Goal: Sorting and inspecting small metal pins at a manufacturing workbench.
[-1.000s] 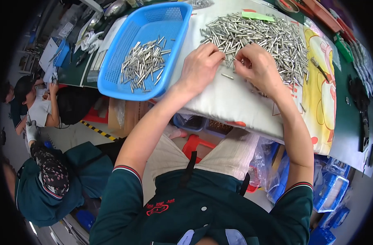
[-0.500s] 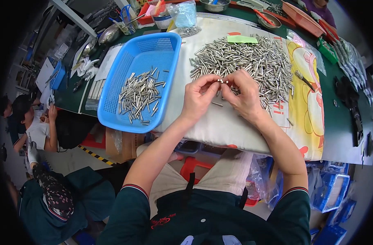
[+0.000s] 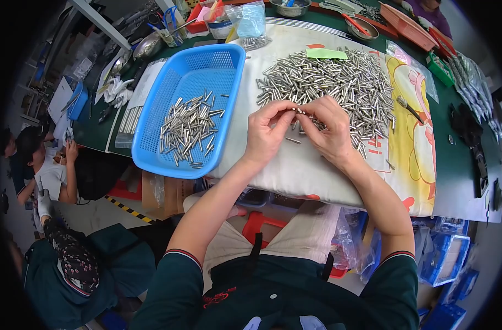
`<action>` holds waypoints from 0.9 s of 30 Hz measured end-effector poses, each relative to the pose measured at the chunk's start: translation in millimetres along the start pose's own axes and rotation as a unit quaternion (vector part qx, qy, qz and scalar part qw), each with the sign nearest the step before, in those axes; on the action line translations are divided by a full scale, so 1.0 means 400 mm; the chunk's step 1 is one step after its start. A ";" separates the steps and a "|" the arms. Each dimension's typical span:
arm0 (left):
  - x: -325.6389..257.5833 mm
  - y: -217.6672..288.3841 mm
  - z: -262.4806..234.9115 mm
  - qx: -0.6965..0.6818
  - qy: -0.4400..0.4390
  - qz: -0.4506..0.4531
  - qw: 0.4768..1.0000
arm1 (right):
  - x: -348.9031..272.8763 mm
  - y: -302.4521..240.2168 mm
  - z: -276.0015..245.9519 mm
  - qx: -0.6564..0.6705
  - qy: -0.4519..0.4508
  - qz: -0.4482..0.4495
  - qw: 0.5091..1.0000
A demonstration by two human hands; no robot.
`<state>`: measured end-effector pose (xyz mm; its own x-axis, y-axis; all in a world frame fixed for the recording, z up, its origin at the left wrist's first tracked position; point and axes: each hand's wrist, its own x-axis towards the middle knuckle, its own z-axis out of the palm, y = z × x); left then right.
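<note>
Several short metal pins [image 3: 299,111] are pinched between the fingertips of both my hands, which meet over the near edge of a big heap of pins [image 3: 333,80]. My left hand [image 3: 266,130] closes thumb and forefinger on them from the left. From the other side, my right hand [image 3: 329,130] does the same with its fingers curled. Only the pin ends show. One loose pin [image 3: 293,141] lies on the white cloth [image 3: 245,110] below my fingers. To the left stands a blue plastic basket [image 3: 237,77] with a smaller pile of pins [image 3: 189,126] in it.
A green paper slip [image 3: 326,53] lies on the heap. On the right rest a small brush [image 3: 409,109] and a green tray [image 3: 439,69]. A metal bowl [image 3: 361,26] and a pink tray [image 3: 407,26] stand at the back. Other people work at left and far right.
My right hand's fingers have shifted slightly around the pins. Otherwise both hands stay in almost the same place, and the basket and heap look the same.
</note>
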<state>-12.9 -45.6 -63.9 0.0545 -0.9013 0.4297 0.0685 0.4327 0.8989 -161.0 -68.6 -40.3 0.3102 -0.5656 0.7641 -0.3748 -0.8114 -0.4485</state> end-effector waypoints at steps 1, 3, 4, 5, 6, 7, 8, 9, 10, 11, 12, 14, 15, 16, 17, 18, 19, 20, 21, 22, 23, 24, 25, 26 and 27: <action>0.002 -0.002 -0.001 0.000 0.000 0.000 1.000 | 0.000 0.000 0.000 0.001 0.004 -0.007 1.000; 0.006 -0.007 -0.004 0.037 0.002 0.059 0.998 | 0.000 0.003 0.001 0.001 0.010 -0.011 1.000; 0.007 -0.007 -0.003 0.036 0.001 0.059 0.998 | -0.001 0.005 0.001 0.002 0.017 -0.013 1.000; 0.006 -0.006 -0.002 0.036 0.000 0.057 0.998 | -0.001 0.004 0.000 0.001 0.017 -0.013 1.000; 0.006 -0.006 -0.001 0.035 -0.002 0.054 0.998 | -0.001 0.002 -0.001 0.004 0.015 -0.002 1.000; 0.003 -0.002 0.000 0.036 -0.002 0.054 0.998 | -0.001 -0.001 -0.002 0.008 0.013 0.007 1.000; 0.000 0.002 0.001 -0.004 -0.009 0.005 1.000 | 0.000 -0.004 -0.004 0.008 0.014 0.008 1.000; -0.001 0.006 0.002 -0.044 -0.017 -0.045 0.998 | 0.000 -0.007 -0.007 0.042 -0.013 0.088 0.995; 0.000 0.011 0.001 -0.044 -0.018 -0.046 0.998 | -0.002 -0.009 -0.010 0.074 -0.041 0.168 0.982; 0.003 0.017 -0.004 -0.062 -0.038 -0.090 0.993 | -0.007 -0.004 -0.002 0.109 -0.033 0.213 0.970; 0.005 0.020 -0.008 -0.080 -0.059 -0.134 0.986 | -0.007 -0.001 -0.003 0.109 -0.033 0.215 0.970; 0.009 0.019 -0.014 -0.096 -0.065 -0.154 0.981 | -0.007 -0.001 -0.002 0.151 -0.058 0.286 0.945; 0.010 0.018 -0.016 -0.112 -0.071 -0.172 0.976 | -0.004 -0.007 -0.003 0.162 -0.062 0.307 0.936; 0.011 0.016 -0.019 -0.112 -0.071 -0.173 0.976 | -0.001 -0.011 -0.005 0.162 -0.063 0.308 0.935; 0.011 0.015 -0.021 -0.127 -0.071 -0.190 0.971 | 0.003 -0.015 -0.007 0.173 -0.066 0.328 0.926; 0.011 0.014 -0.024 -0.142 -0.072 -0.208 0.965 | 0.004 -0.017 -0.008 0.183 -0.069 0.348 0.917; 0.012 0.014 -0.024 -0.143 -0.073 -0.208 0.965 | 0.002 -0.014 -0.009 0.182 -0.069 0.348 0.917; 0.013 0.014 -0.024 -0.160 -0.077 -0.229 0.957 | 0.000 -0.008 -0.009 0.169 -0.077 0.349 0.918; 0.013 0.014 -0.024 -0.176 -0.081 -0.249 0.949 | -0.001 -0.003 -0.010 0.155 -0.086 0.350 0.920; 0.014 0.012 -0.027 -0.176 -0.081 -0.249 0.949 | -0.001 0.001 -0.009 0.155 -0.086 0.351 0.920; 0.014 0.010 -0.031 -0.195 -0.086 -0.269 0.939 | -0.001 0.004 -0.008 0.155 -0.093 0.355 0.917; 0.015 0.008 -0.035 -0.213 -0.091 -0.288 0.929 | -0.001 0.006 -0.007 0.154 -0.100 0.359 0.915; 0.018 0.010 -0.036 -0.215 -0.092 -0.289 0.928 | 0.000 0.008 -0.011 0.153 -0.100 0.361 0.915; 0.023 0.016 -0.038 -0.237 -0.103 -0.311 0.915 | 0.003 0.008 -0.016 0.152 -0.100 0.366 0.913; 0.027 0.017 -0.039 -0.258 -0.113 -0.333 0.900 | 0.003 0.009 -0.021 0.151 -0.101 0.371 0.911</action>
<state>3.6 -52.1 -54.7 -0.3692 -0.9201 -0.1306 0.4687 -0.3057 0.8288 -169.2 -71.2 -37.2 0.2345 -0.9656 0.1120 -0.2986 -0.1812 -0.9370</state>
